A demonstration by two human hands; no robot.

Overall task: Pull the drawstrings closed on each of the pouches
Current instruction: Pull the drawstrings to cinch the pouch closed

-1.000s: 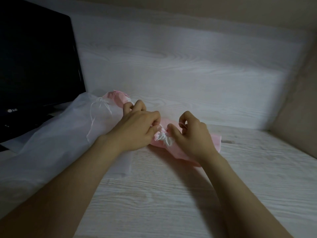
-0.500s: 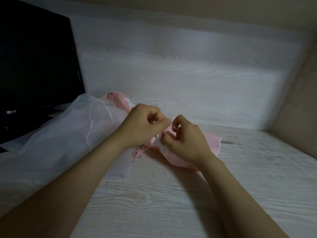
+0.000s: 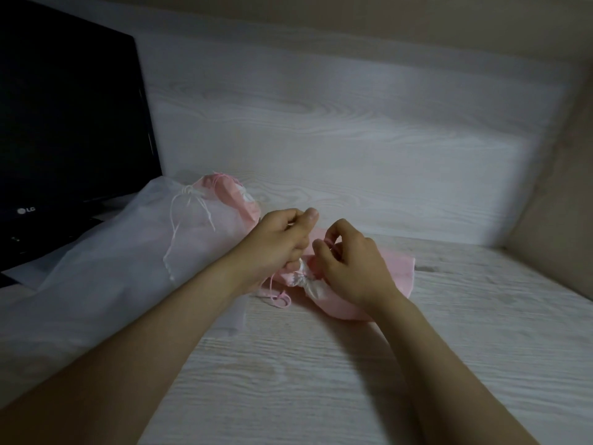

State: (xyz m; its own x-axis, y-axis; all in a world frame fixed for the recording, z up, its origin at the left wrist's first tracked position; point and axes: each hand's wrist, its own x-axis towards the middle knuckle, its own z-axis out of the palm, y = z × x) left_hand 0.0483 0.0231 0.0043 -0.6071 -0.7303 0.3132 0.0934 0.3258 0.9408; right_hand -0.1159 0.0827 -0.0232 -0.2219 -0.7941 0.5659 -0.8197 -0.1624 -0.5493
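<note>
The pink pouch (image 3: 398, 274) lies flat on the pale wood-grain surface (image 3: 321, 380), near its back edge. The pouch's mouth faces left and is bunched into tight gathers, with white lining showing at the neck. Both hands meet right at that neck.

The left hand (image 3: 276, 242) sits just left of the pouch mouth. Its fingers are curled in and its grip is pressed together, thumb against the side of the forefinger, pinching a pale bit of the cord (image 3: 278, 297). Below this hand a loose pink loop of that cord trails onto the surface just in front of the mouth.

The right hand (image 3: 353, 271) rests over the pouch's middle and covers much of it. Its grip is also closed, thumb and fingertips nipping a thin pink strand just above the gathers.

To the left of the pink pouch, partly under the left forearm, lies a large sheer white pouch (image 3: 128, 268). Its neck is drawn tight and its white drawstring (image 3: 189, 203) hangs down in two strands. Behind and to the left of the pink pouch, touching the white one, a second pink pouch (image 3: 231, 194) shows its gathered top.

Farther left stands a dark monitor (image 3: 64, 123). A wood-grain back panel (image 3: 353, 139) rises behind the pouch.
</note>
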